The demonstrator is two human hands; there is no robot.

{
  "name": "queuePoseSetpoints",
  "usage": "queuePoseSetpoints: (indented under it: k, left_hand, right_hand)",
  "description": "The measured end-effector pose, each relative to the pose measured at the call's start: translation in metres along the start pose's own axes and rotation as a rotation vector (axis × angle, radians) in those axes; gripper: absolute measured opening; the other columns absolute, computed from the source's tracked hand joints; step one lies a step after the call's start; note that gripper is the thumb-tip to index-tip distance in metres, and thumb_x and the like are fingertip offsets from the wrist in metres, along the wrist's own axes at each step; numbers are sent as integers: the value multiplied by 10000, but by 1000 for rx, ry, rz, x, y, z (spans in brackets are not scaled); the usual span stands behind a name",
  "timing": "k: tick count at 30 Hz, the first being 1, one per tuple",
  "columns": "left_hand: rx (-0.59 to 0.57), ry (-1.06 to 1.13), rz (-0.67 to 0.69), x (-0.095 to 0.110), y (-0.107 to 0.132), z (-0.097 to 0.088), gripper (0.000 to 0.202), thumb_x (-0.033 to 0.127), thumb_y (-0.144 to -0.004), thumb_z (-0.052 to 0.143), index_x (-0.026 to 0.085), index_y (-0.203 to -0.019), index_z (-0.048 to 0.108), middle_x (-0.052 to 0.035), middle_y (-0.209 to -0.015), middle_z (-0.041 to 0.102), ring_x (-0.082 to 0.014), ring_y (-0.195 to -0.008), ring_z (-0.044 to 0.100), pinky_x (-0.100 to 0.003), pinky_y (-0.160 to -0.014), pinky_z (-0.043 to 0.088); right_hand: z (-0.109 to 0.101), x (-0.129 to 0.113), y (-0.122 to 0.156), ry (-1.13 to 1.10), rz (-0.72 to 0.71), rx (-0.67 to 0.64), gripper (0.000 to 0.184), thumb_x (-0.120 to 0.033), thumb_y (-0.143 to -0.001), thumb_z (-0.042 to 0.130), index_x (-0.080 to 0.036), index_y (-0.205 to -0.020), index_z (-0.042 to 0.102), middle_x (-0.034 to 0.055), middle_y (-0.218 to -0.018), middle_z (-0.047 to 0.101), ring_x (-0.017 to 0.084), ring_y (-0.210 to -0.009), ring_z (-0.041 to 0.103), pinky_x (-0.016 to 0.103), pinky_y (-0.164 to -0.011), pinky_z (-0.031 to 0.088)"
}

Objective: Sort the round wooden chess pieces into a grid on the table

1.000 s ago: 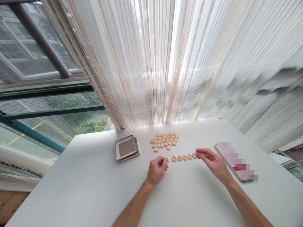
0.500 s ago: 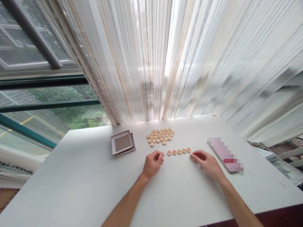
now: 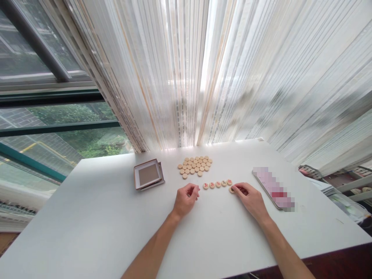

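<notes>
Several round wooden game pieces lie face down in a cluster (image 3: 195,166) near the back of the white table (image 3: 87,217). A short row of face-up pieces (image 3: 216,184) with red marks runs in front of it. My right hand (image 3: 248,197) rests on the table with its fingertips pinched on one wooden piece (image 3: 231,189), just below the row's right end. My left hand (image 3: 186,198) lies curled in a loose fist left of the row, and whether it holds anything is hidden.
A small square brown box with its lid (image 3: 148,176) sits left of the cluster. A phone (image 3: 273,188) lies flat to the right of my right hand. Striped sheer curtains hang behind the table, with a window at the left.
My right hand has pulled one piece away from the row's right end and brought it down toward me. The left hand stays curled beside the row.
</notes>
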State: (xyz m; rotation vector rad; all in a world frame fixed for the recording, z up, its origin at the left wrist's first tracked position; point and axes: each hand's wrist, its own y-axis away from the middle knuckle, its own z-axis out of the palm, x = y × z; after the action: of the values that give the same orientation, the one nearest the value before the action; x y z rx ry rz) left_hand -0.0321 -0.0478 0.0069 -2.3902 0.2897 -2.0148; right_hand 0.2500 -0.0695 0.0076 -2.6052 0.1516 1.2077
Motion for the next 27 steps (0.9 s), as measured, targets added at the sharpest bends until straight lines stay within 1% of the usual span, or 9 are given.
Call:
queuePoseSetpoints:
  k: [2, 5, 7, 9, 15, 20, 22, 24, 27]
  left_hand:
    - [3, 1, -4, 0, 0, 0, 317, 431, -913, 566, 153, -816, 682, -22, -659, 665, -122, -558, 614, -211, -566, 506]
    - [6, 0, -7, 0, 0, 1, 318, 432, -912, 566, 153, -815, 684, -21, -653, 664, -121, -554, 611, -210, -563, 501]
    - [3, 1, -8, 0, 0, 1, 317, 432, -913, 565, 154, -818, 683, -21, -654, 664, -122, -553, 611, -212, -565, 500]
    - [-1, 0, -10, 0, 0, 0, 318, 436, -916, 562, 155, -822, 680, -20, -658, 664, -122, -556, 612, -214, -569, 503]
    - [-2, -6, -14, 1, 1, 0, 319, 436, -917, 562, 154, -829, 681, -18, -660, 661, -124, -561, 614, -217, -571, 504]
    - [2, -5, -12, 1, 1, -1, 322, 432, -926, 546, 153, -832, 677, -19, -659, 660, -129, -567, 617, -226, -581, 505]
    - [15, -21, 12, 1, -1, -3, 313, 417, -939, 527, 158, -841, 672, -19, -667, 662, -135, -591, 627, -238, -611, 516]
    - [45, -88, 70, 1, -4, -9, 285, 389, -949, 515, 169, -855, 669, -22, -698, 672, -146, -641, 642, -256, -663, 529]
    - [124, -332, 221, -1, -9, -22, 195, 325, -940, 530, 195, -919, 674, -40, -835, 694, -176, -781, 653, -300, -760, 534]
  right_hand:
    - [0, 0, 2, -9, -18, 7, 349, -549, -878, 604, -220, -933, 710, 56, -858, 715, 192, -690, 630, 317, -669, 510]
    - [-1, 0, 5, 8, -99, -25, 337, -531, -866, 636, -230, -1007, 692, 47, -880, 689, 175, -679, 623, 302, -646, 517]
    - [0, 0, 6, 35, -153, -46, 324, -517, -871, 633, -233, -1017, 683, 45, -891, 672, 168, -672, 618, 299, -638, 520]
    - [1, 1, 7, 53, -178, -44, 304, -504, -885, 615, -232, -1006, 677, 46, -901, 663, 166, -670, 612, 301, -641, 522]
    - [5, 1, 8, 53, -182, 2, 303, -489, -897, 596, -228, -1040, 654, 48, -916, 669, 155, -636, 589, 303, -627, 515]
    - [3, -3, 9, 53, -153, 22, 345, -501, -884, 611, -214, -1073, 639, 38, -822, 649, 157, -603, 571, 299, -586, 500]
    - [0, -5, 9, 34, -145, 25, 339, -493, -897, 600, -210, -1080, 631, 34, -794, 635, 155, -585, 553, 301, -576, 495]
    - [-3, -7, 10, 8, -142, 35, 322, -485, -913, 584, -209, -1073, 626, 42, -810, 637, 155, -585, 550, 305, -574, 499]
    - [-3, -10, 11, -36, -168, 48, 280, -458, -934, 561, -209, -1044, 625, 70, -892, 653, 168, -637, 583, 309, -579, 512]
